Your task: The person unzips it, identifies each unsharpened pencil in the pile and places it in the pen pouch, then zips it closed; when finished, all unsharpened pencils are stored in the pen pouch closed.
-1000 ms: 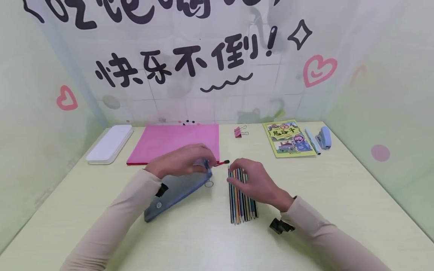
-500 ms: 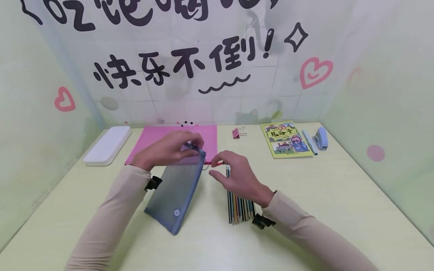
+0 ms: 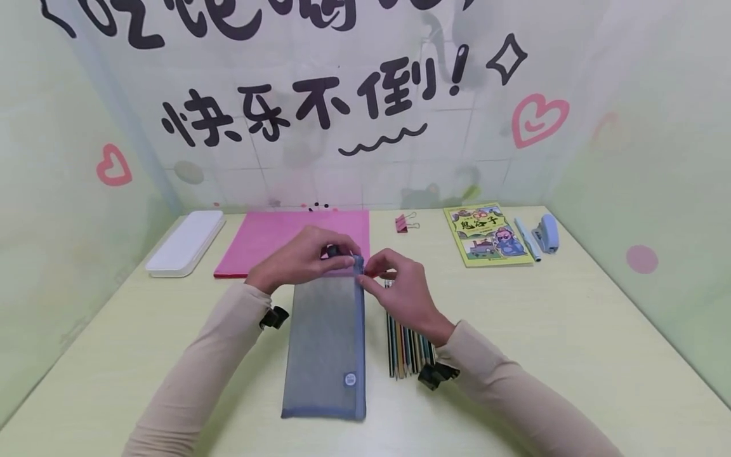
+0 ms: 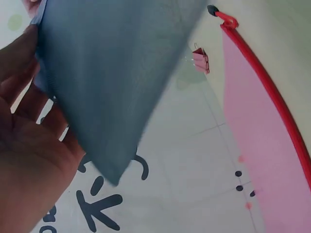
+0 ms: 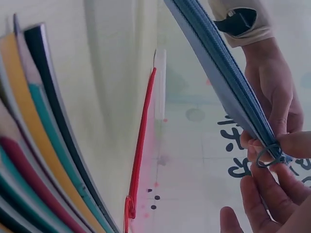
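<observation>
The person's left hand [image 3: 305, 257] pinches the far edge of a blue-grey see-through pouch [image 3: 324, 343], its grip closed on the corner at the pouch's 12 o'clock. The right hand [image 3: 402, 282] meets it there from 3 o'clock, thumb and fingers closed on the pouch's zip end beside a small ring pull [image 5: 265, 161], seen best from the right wrist. The pouch hangs lengthwise from 12 to 6 o'clock over the tabletop [image 3: 599, 330], zip [image 3: 360, 343] along its 3 o'clock side and a round white label [image 3: 350, 379] near its 5 o'clock corner; whether its lower edge touches the surface cannot be told. Just beside it at 3 o'clock lies a row of pencils [image 3: 404, 355], tips toward 6 o'clock, partly hidden under the right hand. Around the pouch, a pink folder [image 3: 297, 235] with a red zip [image 4: 272, 92] lies at about 12 o'clock, partly behind the left hand, and a white case [image 3: 185, 244] at 10. A pink binder clip [image 3: 402, 224] sits at 1 o'clock. Toward 2 o'clock lie a yellow-green booklet [image 3: 485, 235], a pale blue pen [image 3: 526, 238] close beside it and a blue stapler [image 3: 549, 233] next to the pen.
</observation>
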`<state>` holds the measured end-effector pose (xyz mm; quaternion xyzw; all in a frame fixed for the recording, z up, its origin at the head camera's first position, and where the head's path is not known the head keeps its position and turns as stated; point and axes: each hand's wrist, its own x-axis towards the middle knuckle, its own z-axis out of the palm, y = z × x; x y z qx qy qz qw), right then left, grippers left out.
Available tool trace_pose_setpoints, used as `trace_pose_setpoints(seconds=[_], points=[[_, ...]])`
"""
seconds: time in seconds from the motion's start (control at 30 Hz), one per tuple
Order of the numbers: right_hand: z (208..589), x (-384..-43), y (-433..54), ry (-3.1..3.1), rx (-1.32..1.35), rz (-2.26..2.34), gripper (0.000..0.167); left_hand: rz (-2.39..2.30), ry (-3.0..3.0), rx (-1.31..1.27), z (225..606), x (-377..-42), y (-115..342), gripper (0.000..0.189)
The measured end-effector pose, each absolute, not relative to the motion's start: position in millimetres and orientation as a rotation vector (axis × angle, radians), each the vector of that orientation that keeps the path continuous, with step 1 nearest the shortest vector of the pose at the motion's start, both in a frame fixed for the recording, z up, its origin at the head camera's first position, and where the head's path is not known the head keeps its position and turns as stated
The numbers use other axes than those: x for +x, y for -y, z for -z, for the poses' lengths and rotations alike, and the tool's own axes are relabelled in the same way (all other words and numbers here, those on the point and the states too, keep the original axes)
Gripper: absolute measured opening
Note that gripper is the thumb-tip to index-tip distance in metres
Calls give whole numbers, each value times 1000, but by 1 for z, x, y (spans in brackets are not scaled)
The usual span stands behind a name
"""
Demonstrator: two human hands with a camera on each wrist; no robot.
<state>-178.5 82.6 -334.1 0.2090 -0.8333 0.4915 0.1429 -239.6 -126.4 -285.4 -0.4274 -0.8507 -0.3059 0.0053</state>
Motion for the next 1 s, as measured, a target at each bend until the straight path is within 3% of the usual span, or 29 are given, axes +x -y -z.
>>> trace_pose_setpoints(seconds=[0.7,1.0], points=[[342,-167,-82,2575,655,-1370,8,1042,2669,-1148,287,-251,144,10],[345,-157,-85,2606,733,-1153,11,1069,2658,-1055,290,-259,151,9]])
